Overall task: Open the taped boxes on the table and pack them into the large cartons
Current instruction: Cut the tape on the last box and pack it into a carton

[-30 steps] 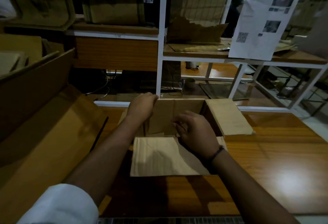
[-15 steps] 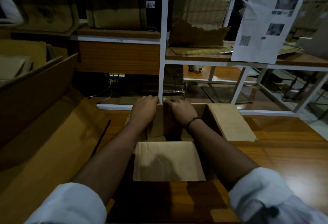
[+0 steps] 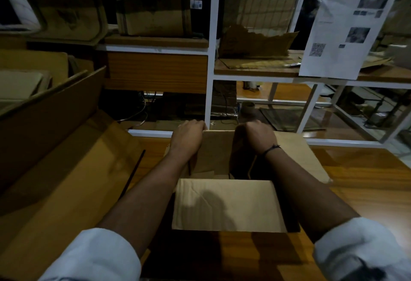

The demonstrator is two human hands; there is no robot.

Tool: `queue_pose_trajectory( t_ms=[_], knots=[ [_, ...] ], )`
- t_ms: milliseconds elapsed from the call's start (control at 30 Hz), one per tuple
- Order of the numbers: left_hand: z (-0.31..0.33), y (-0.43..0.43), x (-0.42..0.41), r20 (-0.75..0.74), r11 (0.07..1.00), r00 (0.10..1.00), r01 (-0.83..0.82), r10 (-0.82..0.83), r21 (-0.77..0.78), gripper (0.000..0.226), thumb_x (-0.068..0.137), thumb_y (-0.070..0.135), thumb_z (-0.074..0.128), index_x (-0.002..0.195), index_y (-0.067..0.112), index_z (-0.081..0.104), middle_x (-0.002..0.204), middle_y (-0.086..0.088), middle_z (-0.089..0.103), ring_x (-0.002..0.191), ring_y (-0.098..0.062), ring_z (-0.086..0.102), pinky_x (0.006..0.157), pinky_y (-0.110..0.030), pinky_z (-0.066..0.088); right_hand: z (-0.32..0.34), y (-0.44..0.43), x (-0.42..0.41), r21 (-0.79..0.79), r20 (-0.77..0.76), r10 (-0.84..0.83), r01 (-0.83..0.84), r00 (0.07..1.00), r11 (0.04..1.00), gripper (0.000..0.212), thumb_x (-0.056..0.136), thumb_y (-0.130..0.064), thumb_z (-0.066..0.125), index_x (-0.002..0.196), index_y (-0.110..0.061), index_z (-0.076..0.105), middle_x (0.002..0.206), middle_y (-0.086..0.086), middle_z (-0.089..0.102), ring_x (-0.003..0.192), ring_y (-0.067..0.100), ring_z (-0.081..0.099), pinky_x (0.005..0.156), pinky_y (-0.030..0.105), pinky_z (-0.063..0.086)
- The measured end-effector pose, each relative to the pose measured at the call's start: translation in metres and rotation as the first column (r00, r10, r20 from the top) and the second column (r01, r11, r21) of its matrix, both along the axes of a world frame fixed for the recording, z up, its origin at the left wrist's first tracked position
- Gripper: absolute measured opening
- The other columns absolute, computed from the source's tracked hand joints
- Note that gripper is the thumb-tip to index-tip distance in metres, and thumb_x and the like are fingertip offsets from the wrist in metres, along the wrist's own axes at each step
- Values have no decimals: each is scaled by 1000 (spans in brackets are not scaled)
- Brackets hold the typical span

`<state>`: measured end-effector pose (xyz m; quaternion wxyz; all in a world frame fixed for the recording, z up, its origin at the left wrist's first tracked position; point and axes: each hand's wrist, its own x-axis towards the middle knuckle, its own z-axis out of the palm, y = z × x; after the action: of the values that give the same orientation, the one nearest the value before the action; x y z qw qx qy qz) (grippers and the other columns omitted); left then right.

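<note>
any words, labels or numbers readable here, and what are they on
White sheet hung at right: photos, a QR-like square and print lines, all too blurred to read.
Sticker on the upper-shelf carton: too small to read.
Open box: no print visible.

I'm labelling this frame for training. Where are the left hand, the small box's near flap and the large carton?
left hand (image 3: 189, 139): head view, back of the hand.
near flap (image 3: 224, 205): head view, middle of its upper face.
large carton (image 3: 66, 183): head view, its bare inner panel.
</note>
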<state>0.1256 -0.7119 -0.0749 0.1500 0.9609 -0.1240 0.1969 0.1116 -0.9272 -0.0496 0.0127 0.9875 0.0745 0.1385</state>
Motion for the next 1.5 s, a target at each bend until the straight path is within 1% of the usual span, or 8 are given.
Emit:
queue_pose_trajectory(
  t_ms=[133,300,467,567,700,900,1333,1500],
  knots=[
    [-1,-2,1,27,1000,1000,1,-1,22,18,100,20,61,117,23,64,112,-1,64,103,-18,57,87,-34,47,5,13,-4,-15,-15,-9,9,1000,1000,18,101,-19,55,114,-12,65,106,10,66,95,23,65,79,33,52],
    [-2,-4,3,56,997,998,33,-37,68,22,100,22,61,121,21,61,114,-3,62,105,-19,56,91,-35,50,-3,46,0,25,-54,137,-136,989,990,18,101,-23,55,115,-14,62,101,5,63,84,15,58,81,30,54],
    [-1,-3,3,59,998,997,43,-46,55,15,102,20,56,116,19,63,108,-3,62,98,-16,54,85,-32,47,-2,57,5,44,-20,159,-158,987,986,18,102,-23,53,112,-12,63,102,7,63,78,14,53,74,29,53],
    [0,-3,3,54,999,998,29,-31,28,11,101,19,57,111,20,63,105,-2,61,92,-13,49,80,-30,43,-1,57,5,37,-4,158,-158,987,987,19,101,-25,54,112,-12,64,99,7,62,79,15,58,75,32,57],
    [1,-1,2,36,999,999,34,-35,19,11,103,24,56,112,21,62,105,-1,60,97,-16,54,83,-32,46,-1,52,3,61,-29,194,-192,981,979,20,100,-23,56,118,-15,63,103,6,65,88,17,62,79,31,56],
    [-2,-2,4,23,1000,999,26,-26,6,11,103,26,55,111,22,62,107,-1,60,99,-16,54,84,-32,46,2,24,-3,82,-42,101,-98,994,992,24,101,-14,54,122,-9,62,115,13,64,106,27,62,88,35,50],
    [0,-3,6,-10,1000,1000,7,-7,5,11,103,25,57,112,21,63,108,-2,62,100,-18,56,85,-35,49,0,15,3,167,-50,86,-77,995,983,26,100,-17,58,124,-14,64,114,10,66,104,23,63,88,32,52],
    [0,-3,5,-7,1000,1000,21,-21,-11,10,103,24,57,111,22,63,108,-2,62,99,-17,55,87,-37,50,-4,-12,5,188,-67,-7,20,998,982,22,97,-21,63,118,-18,68,110,8,70,97,22,66,88,36,55]
  ],
)
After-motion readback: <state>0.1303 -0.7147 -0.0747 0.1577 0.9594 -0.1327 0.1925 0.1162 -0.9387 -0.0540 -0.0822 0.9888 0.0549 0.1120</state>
